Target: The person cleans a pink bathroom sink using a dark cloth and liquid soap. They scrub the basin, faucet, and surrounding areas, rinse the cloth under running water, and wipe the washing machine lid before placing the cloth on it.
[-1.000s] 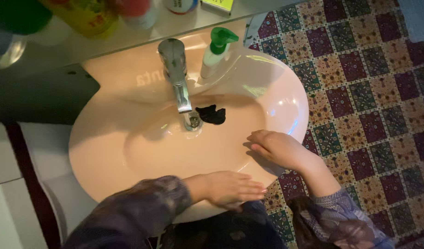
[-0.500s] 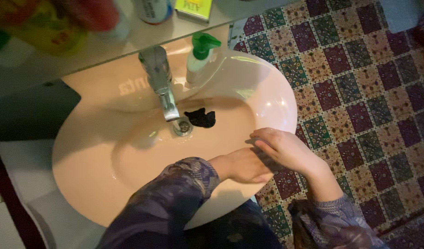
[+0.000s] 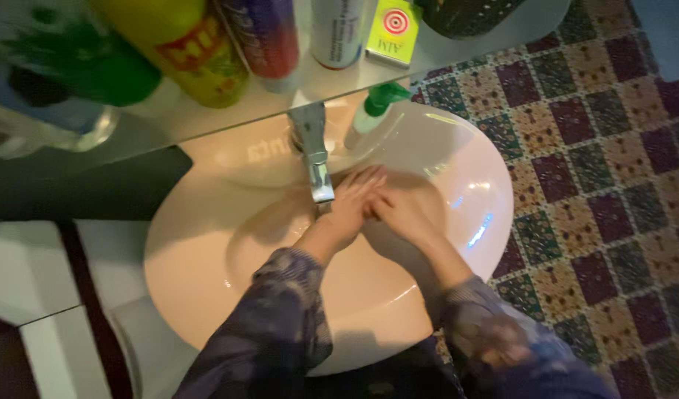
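Both palms open, nothing gripped: left hand (image 3: 350, 201) and right hand (image 3: 400, 207) pressed side by side, fingers overlapping, in far part of pink basin (image 3: 199, 244), just right of chrome tap (image 3: 315, 159). No water seen running, no lather visible, so prob. early in a wash. Green-topped pump bottle (image 3: 373, 111) far right on rim, untouched. Shelf w/ cans above.

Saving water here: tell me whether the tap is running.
Cannot tell: no stream shows below the tap, and both hands hide the basin beneath its spout.

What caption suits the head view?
Left hand and right hand meet under the tap over a sink.
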